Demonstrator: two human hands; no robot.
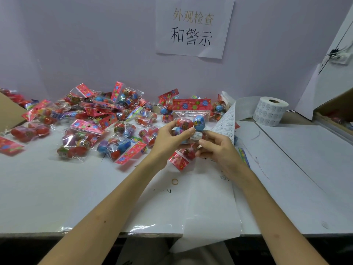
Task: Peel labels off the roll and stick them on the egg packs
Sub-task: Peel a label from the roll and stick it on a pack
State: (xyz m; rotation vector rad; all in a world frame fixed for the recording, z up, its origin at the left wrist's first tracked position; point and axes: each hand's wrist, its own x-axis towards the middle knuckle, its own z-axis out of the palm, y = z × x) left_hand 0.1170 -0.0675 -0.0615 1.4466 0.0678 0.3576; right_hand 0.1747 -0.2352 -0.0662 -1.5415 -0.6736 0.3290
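Lilac wall (95, 44) at the back, white paper sign (193, 27) taped on it. White desk (57, 188): heap of clear egg packs with red flowered header cards (95, 119) along the far left edge. Above desk centre, left hand (168, 138) grip is curled round one clear pack of red and blue eggs (191, 111), held upright. The right hand (219, 148) grip pinches a small white printed label (195, 135) against that pack's lower front. White label roll (271, 111) stands on its flat end near the far right edge, with its backing strip (226, 123) trailing toward the hands. Tan rubber band (174, 181) lies nearer the front edge.
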